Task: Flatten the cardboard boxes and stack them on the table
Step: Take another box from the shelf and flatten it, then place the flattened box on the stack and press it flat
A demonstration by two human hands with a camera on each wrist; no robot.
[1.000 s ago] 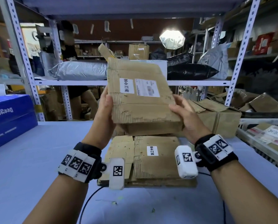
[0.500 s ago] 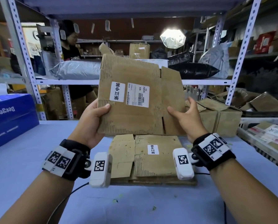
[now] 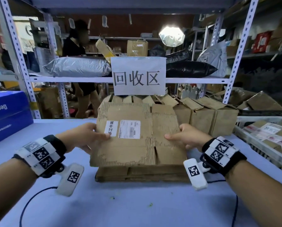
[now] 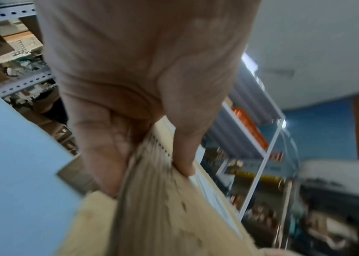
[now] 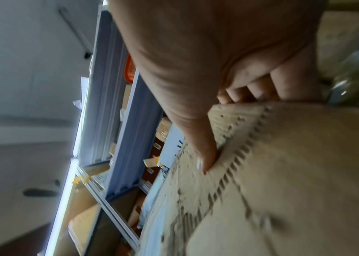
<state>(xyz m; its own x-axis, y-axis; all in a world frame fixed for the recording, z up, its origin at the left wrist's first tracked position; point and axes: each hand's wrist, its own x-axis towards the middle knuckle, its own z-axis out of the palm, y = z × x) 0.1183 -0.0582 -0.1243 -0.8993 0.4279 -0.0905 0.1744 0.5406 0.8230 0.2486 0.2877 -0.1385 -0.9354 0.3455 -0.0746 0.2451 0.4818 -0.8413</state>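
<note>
Cardboard, flattened into one worn sheet (image 3: 137, 136), is held at the centre of the head view, directly over a stack of flattened boxes (image 3: 142, 173) that lies on the pale blue table (image 3: 137, 207); whether the sheet already rests on the stack cannot be told. Two white labels (image 3: 122, 129) are seen on the sheet's left half. The sheet's left edge is pinched by the left hand (image 3: 86, 136), thumb on top and fingers beneath; in the left wrist view the thumb (image 4: 183, 150) is pressed onto the upper face while the palm is closed under the corrugated edge (image 4: 152, 199). The right edge is gripped by the right hand (image 3: 186, 136) in the same way, and in the right wrist view the thumb (image 5: 202, 147) is laid on the torn surface (image 5: 283, 173) with the fingers (image 5: 261, 86) curled behind the edge. Several unflattened cardboard boxes (image 3: 207, 117) are stood at centre right, behind the stack. A white sign (image 3: 138, 76) with black characters is hung from the shelf rail at upper centre. A blue carton (image 3: 7, 113) is placed at the left edge, and a white crate (image 3: 245, 136) of parcels at the right edge. A person in dark clothes (image 3: 78, 51) is seen behind the shelving at upper left
</note>
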